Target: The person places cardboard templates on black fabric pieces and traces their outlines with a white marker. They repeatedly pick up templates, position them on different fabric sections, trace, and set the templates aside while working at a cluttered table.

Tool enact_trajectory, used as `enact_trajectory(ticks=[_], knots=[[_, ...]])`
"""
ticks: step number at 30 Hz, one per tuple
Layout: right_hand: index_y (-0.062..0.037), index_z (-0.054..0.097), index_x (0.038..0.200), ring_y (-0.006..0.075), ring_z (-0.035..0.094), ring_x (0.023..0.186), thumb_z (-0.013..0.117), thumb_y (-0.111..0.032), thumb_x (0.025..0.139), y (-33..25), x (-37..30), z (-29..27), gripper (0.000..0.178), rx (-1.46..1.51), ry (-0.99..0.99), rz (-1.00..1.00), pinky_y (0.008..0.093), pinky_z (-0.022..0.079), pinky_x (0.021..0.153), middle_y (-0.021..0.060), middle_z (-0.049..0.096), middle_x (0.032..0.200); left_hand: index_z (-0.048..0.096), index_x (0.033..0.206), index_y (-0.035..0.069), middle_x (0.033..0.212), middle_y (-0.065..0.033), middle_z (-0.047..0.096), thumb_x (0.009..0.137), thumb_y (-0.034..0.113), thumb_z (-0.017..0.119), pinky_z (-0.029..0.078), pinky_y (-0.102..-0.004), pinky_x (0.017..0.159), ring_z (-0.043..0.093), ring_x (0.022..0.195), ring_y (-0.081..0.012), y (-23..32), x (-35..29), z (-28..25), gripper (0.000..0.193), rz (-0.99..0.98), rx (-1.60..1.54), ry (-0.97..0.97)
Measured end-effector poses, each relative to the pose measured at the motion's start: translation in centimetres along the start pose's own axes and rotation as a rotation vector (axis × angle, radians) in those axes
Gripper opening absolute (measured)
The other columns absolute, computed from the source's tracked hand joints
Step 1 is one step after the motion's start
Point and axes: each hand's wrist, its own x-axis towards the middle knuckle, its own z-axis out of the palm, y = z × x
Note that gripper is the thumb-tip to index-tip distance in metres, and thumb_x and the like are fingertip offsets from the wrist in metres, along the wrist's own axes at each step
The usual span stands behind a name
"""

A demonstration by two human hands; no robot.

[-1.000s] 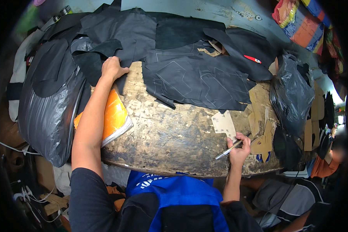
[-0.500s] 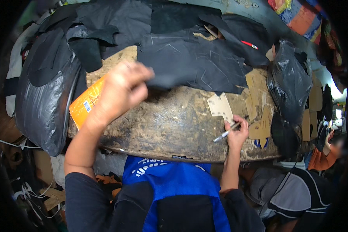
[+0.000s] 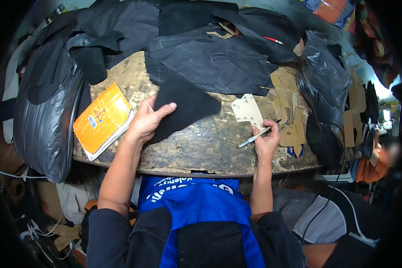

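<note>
A dark, roughly triangular piece of black leather [image 3: 185, 105] lies over the worn wooden table, one edge pinched in my left hand [image 3: 147, 120], thumb on top. Farther right, my right hand [image 3: 268, 140] is closed around a silver pen [image 3: 253, 139], its tip end pointing up and away. The same hand's fingertips touch the lower end of a pale cardboard template [image 3: 248, 110] with an angled outline and small dark marks. Beyond the leather piece, several black sheets [image 3: 201, 62] carry thin light outlines.
An orange-covered book [image 3: 100, 114] lies left of my left hand. Brown cardboard templates [image 3: 295, 131] are at the right, beside a black plastic bag [image 3: 324, 76]. Another big black bag [image 3: 47, 116] bulges over the left edge. A red pen [image 3: 273, 40] rests on the far sheets. Another person's orange sleeve [image 3: 374, 169] shows far right.
My left hand has come lower and nearer, and now the black leather piece shows plainly in it, over the table. The right hand keeps the pen and stays by the template.
</note>
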Motion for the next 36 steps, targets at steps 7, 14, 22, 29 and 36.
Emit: enact_trajectory(ticks=[7,14,22,29,36], knots=[[-0.0016,0.053,0.088,0.0201,0.056,0.087,0.074,0.001,0.063,-0.9,0.1,0.1,0.033,0.006,0.042,-0.047,0.0301,0.044,0.081,0.0090,0.058,0.092,0.045,0.126,-0.003,0.123,-0.0163,0.055,0.096,0.009,0.045,0.047,-0.0411,0.095,0.056,0.111,-0.0258,3.9,-3.3,2.8,0.032,0.226,-0.628,-0.269],[-0.0016,0.054,0.086,0.0223,0.057,0.083,0.075,0.002,0.060,-1.5,0.1,0.2,0.033,-0.016,0.060,-0.051,0.0305,0.045,0.078,0.0094,0.059,0.089,0.039,0.132,-0.001,0.130,-0.0173,0.049,0.098,0.015,0.040,0.042,-0.0467,0.100,0.050,0.119,-0.0296,4.1,-4.6,3.4,0.038,0.206,-0.787,-0.389],[-0.0022,0.054,0.085,0.0233,0.058,0.083,0.075,0.002,0.060,-1.6,0.2,0.1,0.033,-0.058,0.058,-0.054,0.0313,0.045,0.078,0.0091,0.059,0.089,0.037,0.134,-0.001,0.132,-0.0180,0.047,0.098,0.021,0.041,0.039,-0.0472,0.102,0.048,0.121,-0.0306,4.2,-6.0,3.8,0.041,0.177,-0.946,-0.428],[-0.0022,0.053,0.084,0.0234,0.058,0.086,0.074,0.003,0.061,-1.6,0.1,0.1,0.032,-0.054,0.041,-0.044,0.0313,0.045,0.080,0.0096,0.059,0.090,0.044,0.127,-0.004,0.115,-0.0132,0.059,0.089,0.013,0.060,0.048,-0.0314,0.088,0.059,0.101,-0.0186,2.8,-5.1,1.9,0.045,-0.115,-0.028,-0.274],[-0.0023,0.052,0.084,0.0245,0.057,0.088,0.073,0.004,0.061,-1.1,0.0,0.1,0.032,-0.011,0.036,-0.051,0.0322,0.044,0.083,0.0106,0.059,0.093,0.050,0.121,-0.005,0.101,-0.0113,0.063,0.086,0.017,0.063,0.048,-0.0291,0.081,0.060,0.089,-0.0173,6.3,-0.3,-7.4,0.043,0.006,0.335,0.096]])
